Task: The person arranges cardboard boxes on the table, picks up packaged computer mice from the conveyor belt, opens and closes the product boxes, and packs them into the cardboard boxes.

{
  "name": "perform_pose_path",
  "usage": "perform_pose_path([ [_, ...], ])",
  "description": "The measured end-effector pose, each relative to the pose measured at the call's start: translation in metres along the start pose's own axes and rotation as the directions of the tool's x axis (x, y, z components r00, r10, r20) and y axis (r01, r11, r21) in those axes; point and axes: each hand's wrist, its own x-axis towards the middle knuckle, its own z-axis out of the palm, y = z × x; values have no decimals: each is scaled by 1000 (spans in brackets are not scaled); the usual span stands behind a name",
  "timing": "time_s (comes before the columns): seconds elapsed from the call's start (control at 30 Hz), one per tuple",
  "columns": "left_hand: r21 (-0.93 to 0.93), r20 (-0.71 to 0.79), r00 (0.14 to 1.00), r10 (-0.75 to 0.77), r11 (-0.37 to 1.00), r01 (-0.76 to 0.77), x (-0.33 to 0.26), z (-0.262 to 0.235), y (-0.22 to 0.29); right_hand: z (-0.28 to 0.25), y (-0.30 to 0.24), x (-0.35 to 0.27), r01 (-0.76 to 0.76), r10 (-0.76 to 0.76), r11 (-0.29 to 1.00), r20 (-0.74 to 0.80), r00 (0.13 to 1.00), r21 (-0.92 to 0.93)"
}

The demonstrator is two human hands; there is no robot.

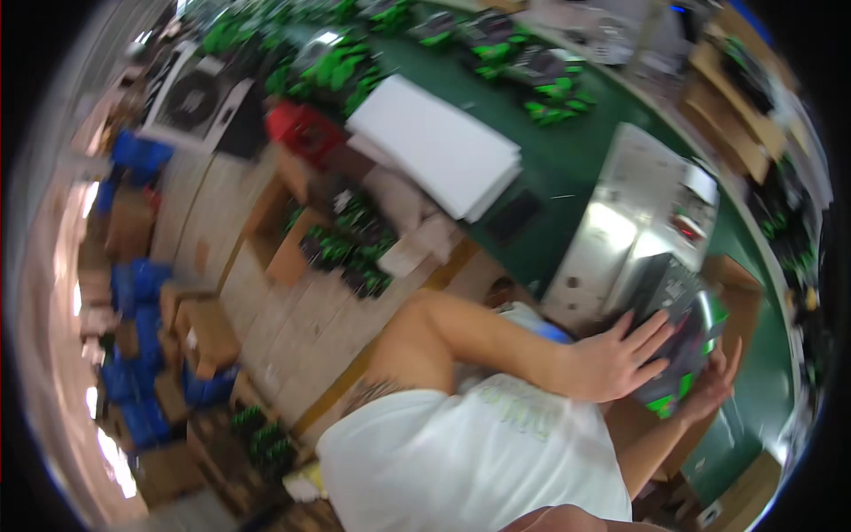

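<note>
My left hand (618, 359) lies with spread fingers against a dark grey-black package (658, 297) with bright green parts. My right hand (709, 387) is at the package's far lower side, its fingers stretched out beside the green parts. The package leans at the end of a silver metal machine (592, 226) and beside an open cardboard box (737, 297). Blur hides the package's exact kind and how firmly my right hand touches it.
A stack of white sheets (434, 146) rests on the green table (567, 151), near several black-and-green items (554, 89). An open carton (288, 235) with similar items stands on the floor. Blue bundles (133, 390) and brown boxes (204, 337) are piled at the left.
</note>
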Motion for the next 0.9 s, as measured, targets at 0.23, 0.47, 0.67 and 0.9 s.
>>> perform_pose_path([
  [0.23,-243,193,977,94,969,-45,15,-34,-62,-63,38,-61,-222,229,944,2,973,244],
  [0.47,-230,82,995,-48,971,66,43,-22,-49,0,-27,-93,221,-134,896,239,962,-385],
  [0.67,12,9,987,-159,987,159,71,-10,-101,81,-8,-32,523,-363,764,419,832,-377],
  [0.9,-144,14,1000,-23,989,25,106,2,-136,78,7,-3,292,-219,941,349,911,-170],
])
